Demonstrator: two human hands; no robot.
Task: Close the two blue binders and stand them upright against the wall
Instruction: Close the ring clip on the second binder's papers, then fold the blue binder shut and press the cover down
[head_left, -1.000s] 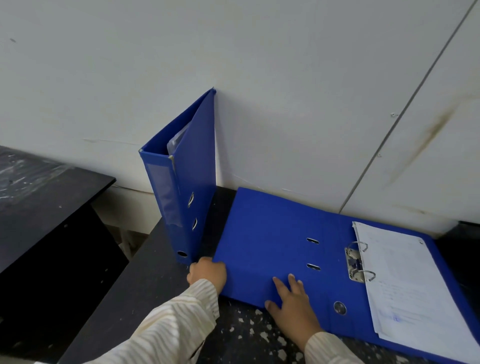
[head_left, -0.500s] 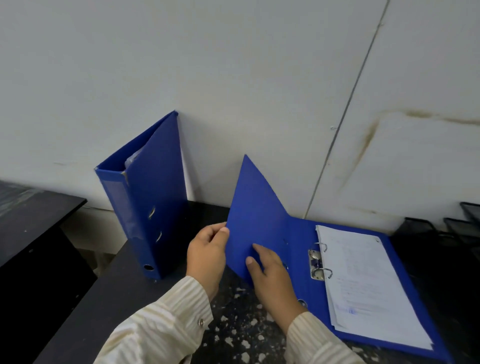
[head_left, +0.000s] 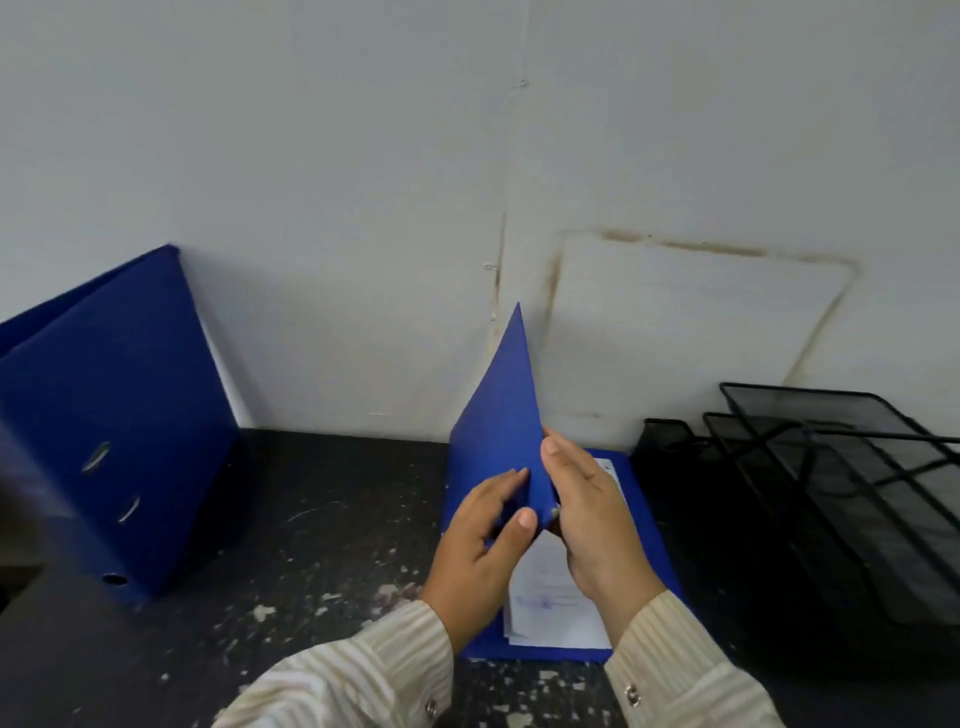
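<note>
Gripped by left hand (head_left: 483, 540) and right hand (head_left: 589, 514), cover (head_left: 501, 415) of the lying binder (head_left: 649, 535) stands raised at 6 o'clock, evidently for folding shut.

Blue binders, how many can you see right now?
2. The left binder stands against the wall; the middle binder lies on the counter, its cover raised, held by the left hand and right hand.

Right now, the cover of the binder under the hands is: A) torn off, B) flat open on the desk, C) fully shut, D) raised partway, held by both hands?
D: the cover stands raised above the papers, held between the left hand and right hand.
</note>
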